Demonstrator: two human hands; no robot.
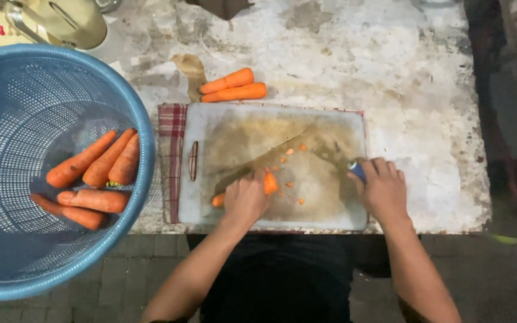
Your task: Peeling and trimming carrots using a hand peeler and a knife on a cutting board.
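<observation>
Currently, L to R: blue basket holds approx. five whole carrots. Two more lie on desk, far of cutting board. Left hand grip clenched on carrot, mid-board; few small bits cut. Right hand grasps knife. Cutting appears barely started; most carrots uncut.

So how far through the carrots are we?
Barely started: only a few orange bits lie on the board. The left hand pins one carrot while the right hand holds the knife. Two carrots wait behind the board, five more in the basket.
</observation>
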